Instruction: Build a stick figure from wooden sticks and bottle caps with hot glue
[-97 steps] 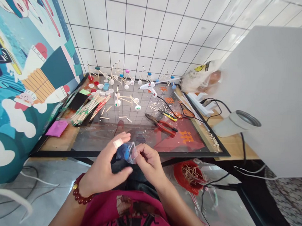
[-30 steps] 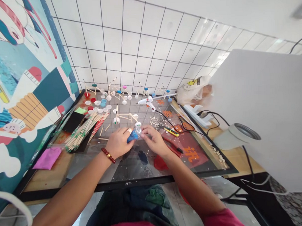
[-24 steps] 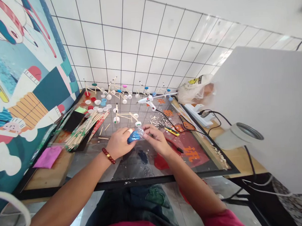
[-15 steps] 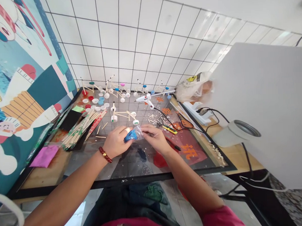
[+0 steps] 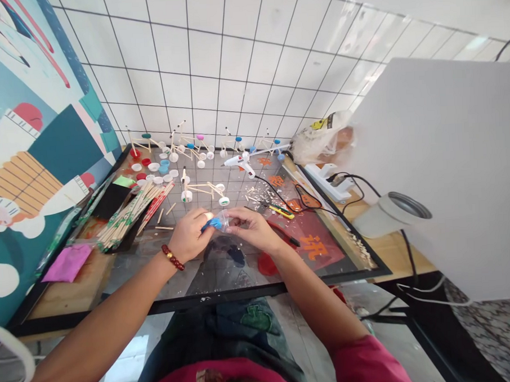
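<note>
Over the front half of the table, my left hand (image 5: 192, 233) is closed on a small clear plastic bag (image 5: 215, 222) with something soft and blue inside. My right hand (image 5: 250, 228) pinches the bag's transparent right end between thumb and fingers. A dark red bead bracelet (image 5: 173, 257) circles my left wrist. Just beyond my hands stands a small frame of wooden sticks (image 5: 204, 188) on white bottle-cap wheels. Short cut sticks (image 5: 166, 213) lie to the left of my left hand.
Bundled chopsticks (image 5: 129, 218), a pink packet (image 5: 68, 263) and loose bottle caps (image 5: 155, 167) lie left. More stick models (image 5: 189, 149) line the back. A white glue gun (image 5: 240, 162), wood scraps and a yellow cutter (image 5: 281, 211) lie right, near a power strip (image 5: 328, 182) and a grey cylinder (image 5: 393, 214).
The view has shifted slightly. Both hands still hold the small bag of blue material, and my left fingers now cover more of the blue.
</note>
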The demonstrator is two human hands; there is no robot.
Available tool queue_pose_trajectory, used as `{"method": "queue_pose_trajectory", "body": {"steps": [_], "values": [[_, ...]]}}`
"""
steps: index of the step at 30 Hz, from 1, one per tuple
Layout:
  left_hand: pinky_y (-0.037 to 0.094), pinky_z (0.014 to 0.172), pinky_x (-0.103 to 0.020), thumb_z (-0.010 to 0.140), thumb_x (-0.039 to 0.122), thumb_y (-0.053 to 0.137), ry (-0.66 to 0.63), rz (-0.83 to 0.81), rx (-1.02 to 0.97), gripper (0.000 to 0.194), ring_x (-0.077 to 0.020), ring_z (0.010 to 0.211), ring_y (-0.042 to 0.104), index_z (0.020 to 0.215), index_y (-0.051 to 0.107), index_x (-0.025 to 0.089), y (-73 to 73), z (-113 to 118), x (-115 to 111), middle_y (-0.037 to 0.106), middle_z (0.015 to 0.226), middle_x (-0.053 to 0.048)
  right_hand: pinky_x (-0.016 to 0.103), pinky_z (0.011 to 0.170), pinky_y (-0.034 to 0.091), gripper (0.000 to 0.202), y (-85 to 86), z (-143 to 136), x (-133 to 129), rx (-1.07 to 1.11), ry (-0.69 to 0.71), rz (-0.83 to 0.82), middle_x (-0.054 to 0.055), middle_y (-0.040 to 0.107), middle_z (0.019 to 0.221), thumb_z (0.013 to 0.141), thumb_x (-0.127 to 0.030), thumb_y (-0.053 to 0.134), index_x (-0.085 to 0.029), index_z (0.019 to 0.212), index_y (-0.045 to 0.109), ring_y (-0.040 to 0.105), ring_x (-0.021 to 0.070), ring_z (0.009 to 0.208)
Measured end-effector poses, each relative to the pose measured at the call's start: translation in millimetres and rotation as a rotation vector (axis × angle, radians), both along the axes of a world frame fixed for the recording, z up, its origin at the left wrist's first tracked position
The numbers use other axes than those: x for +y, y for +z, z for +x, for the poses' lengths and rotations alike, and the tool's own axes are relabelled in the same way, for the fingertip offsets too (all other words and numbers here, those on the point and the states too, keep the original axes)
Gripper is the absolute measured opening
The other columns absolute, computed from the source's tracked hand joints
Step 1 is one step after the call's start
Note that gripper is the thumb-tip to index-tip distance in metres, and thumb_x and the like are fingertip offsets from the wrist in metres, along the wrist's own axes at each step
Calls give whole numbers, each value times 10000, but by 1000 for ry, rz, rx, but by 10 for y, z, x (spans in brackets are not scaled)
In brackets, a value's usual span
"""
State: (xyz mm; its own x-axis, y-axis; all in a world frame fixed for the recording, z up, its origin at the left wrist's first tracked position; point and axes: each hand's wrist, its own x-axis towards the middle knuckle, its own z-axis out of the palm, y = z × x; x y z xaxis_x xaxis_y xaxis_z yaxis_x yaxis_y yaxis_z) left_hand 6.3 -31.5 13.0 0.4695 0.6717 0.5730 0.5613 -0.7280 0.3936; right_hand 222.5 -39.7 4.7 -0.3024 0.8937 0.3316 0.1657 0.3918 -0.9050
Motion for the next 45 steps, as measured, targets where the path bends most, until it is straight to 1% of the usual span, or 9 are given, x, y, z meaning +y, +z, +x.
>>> {"method": "queue_pose_trajectory", "body": {"steps": [7, 10, 13, 17, 21, 26, 34, 40, 45], "values": [[418, 644, -318, 859, 192, 538, 61, -20, 151, 223, -203, 721, 578, 636, 533, 210, 86, -7, -62, 613, 693, -51, 294, 776, 541, 322, -42, -94, -22, 11, 91, -24, 54, 721, 1102, 791, -364, 764, -250, 1092, 749, 641, 141, 818], [394, 628, -319, 876, 205, 513, 105, -75, 172, 212, -205, 710, 562, 665, 500, 216, 87, 27, -77, 590, 696, -43, 299, 782, 556, 321, -75, -124, -6, 99, 110, -103, 43, 729, 1034, 788, -425, 761, -243, 1052, 756, 666, 158, 851], [418, 673, -324, 930, 260, 466, 49, -137, 135, 173, -206, 754, 559, 771, 514, 212, 79, 60, -83, 589, 769, -43, 295, 765, 566, 308, -94, -112, 25, 184, 52, -139, 28, 727, 978, 761, -432, 781, -245, 1005, 767, 667, 154, 817], [429, 700, -316, 997, 332, 369, -78, -222, -1, 288, -185, 750, 537, 785, 515, 203, 101, 69, -79, 568, 782, -38, 280, 753, 546, 284, -88, -69, 48, 192, -26, -70, 31, 718, 994, 751, -374, 796, -256, 1009, 777, 644, 142, 803], [437, 689, -296, 969, 312, 441, -112, -293, -97, 262, -170, 733, 547, 764, 554, 193, 116, 51, -30, 562, 741, -19, 277, 723, 531, 290, -65, -50, 33, 161, 1, -26, 28, 706, 1023, 751, -345, 800, -287, 1034, 775, 612, 124, 746], [447, 716, -311, 891, 215, 489, -72, -249, -136, 135, -182, 761, 560, 803, 590, 191, 84, 40, 19, 593, 771, -27, 282, 721, 530, 353, -33, -78, -17, 105, 66, 22, 28, 689, 1087, 740, -405, 819, -290, 1068, 757, 578, 99, 676], [388, 672, -307, 913, 272, 462, -48, -258, -122, 275, -173, 671, 491, 649, 490, 200, 70, 53, -18, 523, 659, -15, 287, 705, 528, 349, -68, -208, -63, 39, 19, 158, 35, 651, 918, 774, -435, 799, -213, 1031, 720, 585, 119, 686], [436, 714, -280, 940, 406, 500, -195, -523, -443, 277, -147, 733, 530, 822, 606, 178, 137, 76, -61, 571, 768, -3, 293, 729, 538, 270, 22, -160, -73, 101, -81, 233, 63, 622, 1080, 854, -321, 700, -241, 1111, 684, 585, 122, 759], [517, 661, -268, 729, 487, 783, -233, -997, -826, 378, -139, 730, 602, 922, 661, 186, 100, 119, -46, 666, 866, -7, 297, 773, 538, 309, 93, -106, -102, 27, -86, 350, 58, 615, 1074, 854, -179, 624, -246, 1149, 688, 580, 113, 769]]}}
